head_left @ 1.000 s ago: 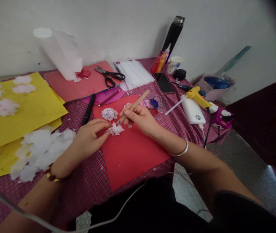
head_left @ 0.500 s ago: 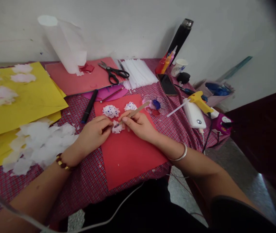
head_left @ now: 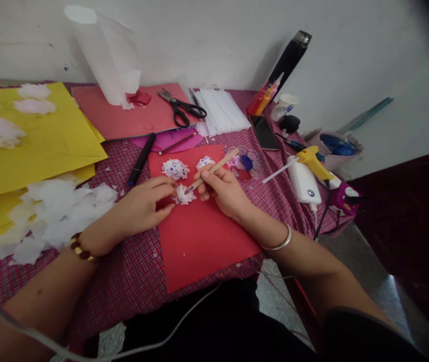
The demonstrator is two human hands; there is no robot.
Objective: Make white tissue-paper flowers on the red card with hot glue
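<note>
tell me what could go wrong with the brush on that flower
The thin flower, held only at its edge by the left hand, could tear or slip under the brush in the right hand. The brush's back end lies near the palette and might knock it.

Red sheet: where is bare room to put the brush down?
Free: the near half of the red sheet, below the left hand on the paper flower and the right hand holding the brush; the checked cloth left of it. Crowded: far edge (scissors, palette), right side (glue gun).
</note>
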